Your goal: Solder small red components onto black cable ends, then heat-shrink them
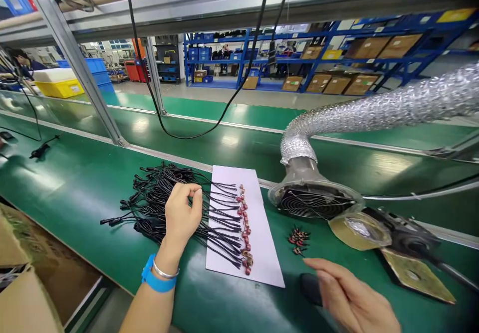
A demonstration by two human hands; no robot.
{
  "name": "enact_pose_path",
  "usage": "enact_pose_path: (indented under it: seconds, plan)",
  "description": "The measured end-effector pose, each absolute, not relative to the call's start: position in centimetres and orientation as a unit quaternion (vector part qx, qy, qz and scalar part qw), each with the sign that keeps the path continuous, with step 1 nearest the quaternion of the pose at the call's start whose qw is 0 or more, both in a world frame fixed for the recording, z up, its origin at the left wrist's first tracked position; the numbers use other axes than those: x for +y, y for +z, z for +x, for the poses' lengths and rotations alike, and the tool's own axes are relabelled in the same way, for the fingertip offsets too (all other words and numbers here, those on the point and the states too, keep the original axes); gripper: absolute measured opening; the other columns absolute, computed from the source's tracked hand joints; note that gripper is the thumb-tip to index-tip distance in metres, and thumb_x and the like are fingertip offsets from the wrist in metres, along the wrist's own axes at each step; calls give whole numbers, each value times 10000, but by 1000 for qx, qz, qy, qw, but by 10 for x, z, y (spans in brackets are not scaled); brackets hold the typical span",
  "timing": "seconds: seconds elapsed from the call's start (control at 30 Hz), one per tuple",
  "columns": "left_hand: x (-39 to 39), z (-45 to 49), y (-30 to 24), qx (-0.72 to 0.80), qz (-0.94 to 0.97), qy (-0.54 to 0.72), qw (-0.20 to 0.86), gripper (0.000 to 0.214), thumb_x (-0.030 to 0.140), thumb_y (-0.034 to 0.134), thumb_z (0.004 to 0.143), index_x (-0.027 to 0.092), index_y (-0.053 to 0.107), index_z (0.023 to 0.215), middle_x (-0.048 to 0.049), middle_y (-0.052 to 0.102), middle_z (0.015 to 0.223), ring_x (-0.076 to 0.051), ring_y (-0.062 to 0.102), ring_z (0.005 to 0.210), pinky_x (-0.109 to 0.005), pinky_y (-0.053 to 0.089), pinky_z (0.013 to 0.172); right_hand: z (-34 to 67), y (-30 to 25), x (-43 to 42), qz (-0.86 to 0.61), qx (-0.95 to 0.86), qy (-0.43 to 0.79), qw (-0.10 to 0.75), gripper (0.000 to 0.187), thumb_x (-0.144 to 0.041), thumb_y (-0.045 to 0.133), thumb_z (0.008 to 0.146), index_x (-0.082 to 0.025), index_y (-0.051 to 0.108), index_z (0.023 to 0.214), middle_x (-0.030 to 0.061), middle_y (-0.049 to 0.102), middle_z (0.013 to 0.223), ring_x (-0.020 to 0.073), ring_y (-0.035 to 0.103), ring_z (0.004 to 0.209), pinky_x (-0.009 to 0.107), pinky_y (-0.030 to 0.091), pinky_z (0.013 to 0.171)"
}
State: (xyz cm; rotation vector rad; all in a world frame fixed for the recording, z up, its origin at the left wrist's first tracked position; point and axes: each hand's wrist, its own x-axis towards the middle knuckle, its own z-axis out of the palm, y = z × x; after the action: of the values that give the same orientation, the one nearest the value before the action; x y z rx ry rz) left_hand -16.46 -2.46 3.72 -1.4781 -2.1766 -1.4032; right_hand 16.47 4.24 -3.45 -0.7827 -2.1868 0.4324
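A bundle of thin black cables [157, 198] lies on the green bench, their ends fanned across a white sheet [262, 243]. Small red-brown coil parts [245, 228] line the cable tips on the sheet. My left hand [182, 214] rests on the bundle with fingers pinched on one black cable; a blue band circles the wrist. My right hand [352, 298] hovers low at the bottom right, fingers loosely curled, holding nothing I can see. A little pile of loose coil parts [298, 238] lies just beyond it.
A round fume-extractor inlet [312, 201] with a silver flexible duct [374, 111] sits right of the sheet. A soldering stand with yellow sponge pads [415, 273] lies far right. Black cords hang from the overhead frame. A cardboard box [22, 293] stands at lower left.
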Motion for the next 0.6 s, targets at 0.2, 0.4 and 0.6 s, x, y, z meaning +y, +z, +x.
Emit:
enact_pose_path:
  seconds: [0.2, 0.4, 0.6]
  plan:
    - [-28, -167, 37, -716, -482, -497, 89, 125, 237, 561, 897, 189, 675, 883, 0, 569, 759, -123, 522, 635, -260, 450, 657, 100, 13, 51, -145, -871, 196, 427, 358, -325, 349, 1009, -228, 599, 772, 1, 624, 557, 142, 615, 464, 254, 501, 479]
    - [-30, -164, 41, -705, -489, -505, 94, 117, 242, 566, 896, 194, 671, 882, -4, 574, 762, -125, 533, 641, -257, 456, 643, 97, 23, 62, -206, -873, 208, 389, 578, -531, 247, 986, -251, 510, 554, 24, 480, 472, 176, 519, 431, 347, 468, 478]
    - [-32, -165, 42, -701, -481, -519, 88, 124, 256, 559, 903, 202, 671, 898, -13, 586, 787, -129, 543, 644, -265, 467, 637, 83, 56, 68, -122, -876, 148, 443, 430, -376, 330, 1012, -232, 571, 687, 1, 535, 487, 148, 536, 432, 301, 451, 453]
